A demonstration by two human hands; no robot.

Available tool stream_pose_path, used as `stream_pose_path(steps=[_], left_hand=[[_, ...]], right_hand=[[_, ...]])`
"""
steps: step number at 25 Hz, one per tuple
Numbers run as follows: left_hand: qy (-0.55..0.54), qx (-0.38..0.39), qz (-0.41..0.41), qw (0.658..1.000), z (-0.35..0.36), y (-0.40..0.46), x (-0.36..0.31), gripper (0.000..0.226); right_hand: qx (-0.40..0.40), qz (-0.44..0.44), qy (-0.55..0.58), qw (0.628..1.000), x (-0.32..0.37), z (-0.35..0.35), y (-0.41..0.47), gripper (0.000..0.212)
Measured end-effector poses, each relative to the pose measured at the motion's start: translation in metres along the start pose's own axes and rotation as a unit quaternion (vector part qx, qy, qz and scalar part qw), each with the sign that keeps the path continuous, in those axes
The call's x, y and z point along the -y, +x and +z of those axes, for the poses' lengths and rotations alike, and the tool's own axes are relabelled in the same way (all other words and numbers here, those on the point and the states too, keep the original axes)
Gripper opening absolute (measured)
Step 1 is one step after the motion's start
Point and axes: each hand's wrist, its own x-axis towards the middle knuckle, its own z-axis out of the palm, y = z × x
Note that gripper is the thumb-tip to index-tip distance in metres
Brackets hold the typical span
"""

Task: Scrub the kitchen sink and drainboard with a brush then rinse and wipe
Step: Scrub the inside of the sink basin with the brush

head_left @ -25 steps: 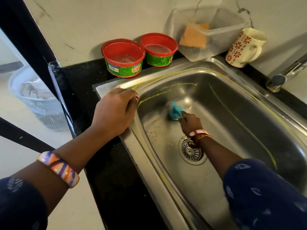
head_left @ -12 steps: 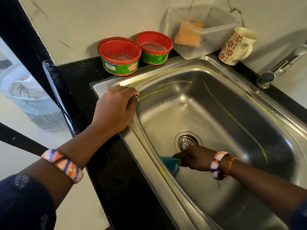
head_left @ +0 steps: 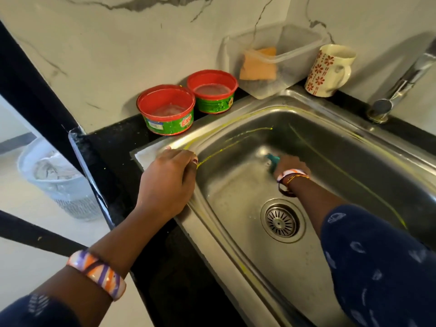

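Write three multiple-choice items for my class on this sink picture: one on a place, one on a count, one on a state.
1. Where does the left hand rest?
A. on the sink rim
B. on the tap
C. in the mug

2. How many red-rimmed tubs stand by the wall?
A. one
B. two
C. four

3. What is the right hand doing?
A. hanging idle
B. gripping the teal brush
C. holding the mug

Answers: 1 A, it lies on the rim's corner; 2 B, two stand together; 3 B, brush pressed to the basin.

Veined marble wall (head_left: 118,43), black countertop (head_left: 113,147)
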Motion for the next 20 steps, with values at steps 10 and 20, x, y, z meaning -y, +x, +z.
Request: stream_pose_path(steps=[10, 20], left_hand=[[0.003, 0.014, -0.009, 1.000, 0.002, 0.003, 0.001, 0.027], [-0.029, -0.002, -0.009, 1.000, 0.002, 0.001, -0.001, 0.034]], right_hand=[[0.179, -0.307, 0.087, 0.931, 0.043, 0.035, -0.103, 0.038], [0.008, 0.024, 0.103, 0.994, -0.024, 0.001, 0.012, 0.036]])
